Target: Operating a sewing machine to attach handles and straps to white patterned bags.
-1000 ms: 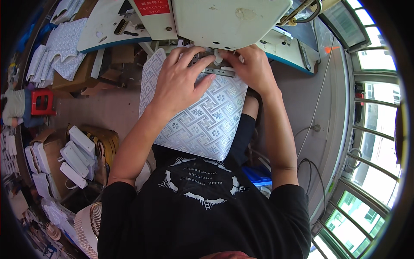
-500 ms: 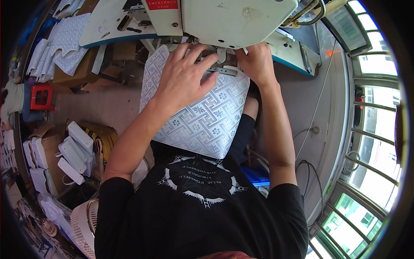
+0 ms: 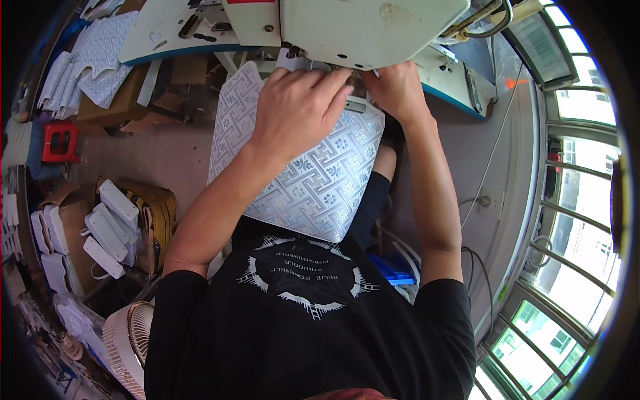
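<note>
A pale grey-white panel with a geometric and floral pattern (image 3: pixel 313 180) lies tilted over my lap, its far edge running under the white sewing machine head (image 3: pixel 360 33). Over the panel's far part is my left hand (image 3: pixel 293 107), fingers bent and drawn together, the index finger and thumb pointing at the needle area. Whatever its fingertips hold is hidden. My right hand (image 3: pixel 398 93) is curled beneath the machine head's right side, by the panel's far right corner; its fingertips are out of sight. Between the hands a metal bar (image 3: pixel 357 104) shows in part.
The machine's white table with a blue-green edge (image 3: pixel 200 52) curves across the far side, small tools on it. Patterned pieces (image 3: pixel 103 50) are piled at the far left, near a red stool (image 3: pixel 61 141). White parts (image 3: pixel 110 230) and a fan (image 3: pixel 127 347) stand left; windows line the right.
My left hand's fingers have closed together from a wider spread and shifted slightly right, covering more of the metal bar. The right hand stays nearly in place. The panel sits slightly further left.
</note>
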### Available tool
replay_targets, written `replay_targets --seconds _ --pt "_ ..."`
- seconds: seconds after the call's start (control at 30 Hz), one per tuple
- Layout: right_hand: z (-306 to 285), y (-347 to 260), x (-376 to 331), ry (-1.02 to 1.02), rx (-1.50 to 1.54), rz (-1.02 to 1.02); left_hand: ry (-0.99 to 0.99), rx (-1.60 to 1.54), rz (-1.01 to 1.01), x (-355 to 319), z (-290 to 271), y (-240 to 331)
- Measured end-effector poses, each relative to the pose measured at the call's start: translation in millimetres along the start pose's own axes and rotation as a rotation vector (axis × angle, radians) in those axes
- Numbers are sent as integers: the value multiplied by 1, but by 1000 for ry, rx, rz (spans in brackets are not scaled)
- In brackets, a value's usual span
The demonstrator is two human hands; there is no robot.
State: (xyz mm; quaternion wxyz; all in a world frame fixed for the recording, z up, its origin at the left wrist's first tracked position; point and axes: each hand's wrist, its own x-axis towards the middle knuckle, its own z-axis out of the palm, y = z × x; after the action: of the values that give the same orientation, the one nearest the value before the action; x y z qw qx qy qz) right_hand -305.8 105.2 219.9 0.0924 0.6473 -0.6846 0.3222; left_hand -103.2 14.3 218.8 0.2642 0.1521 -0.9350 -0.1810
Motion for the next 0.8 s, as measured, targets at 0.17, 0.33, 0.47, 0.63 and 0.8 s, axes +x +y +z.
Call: replay_targets --seconds 0.17,0.33,0.47,0.63,0.8 --pt "2 1 3 16 -17 -77 104 -6 55 6 -1 -11" --pt "-2 7 -1 10 17 -216 34 133 69 -9 -13 4" --pt "-12 8 1 -131 53 -129 30 119 67 -11 -14 1" --pt "-20 -8 6 -197 91 -74 5 56 55 -15 -15 -1" --pt "-13 -21 7 -227 33 166 -24 77 69 -12 -16 -3"
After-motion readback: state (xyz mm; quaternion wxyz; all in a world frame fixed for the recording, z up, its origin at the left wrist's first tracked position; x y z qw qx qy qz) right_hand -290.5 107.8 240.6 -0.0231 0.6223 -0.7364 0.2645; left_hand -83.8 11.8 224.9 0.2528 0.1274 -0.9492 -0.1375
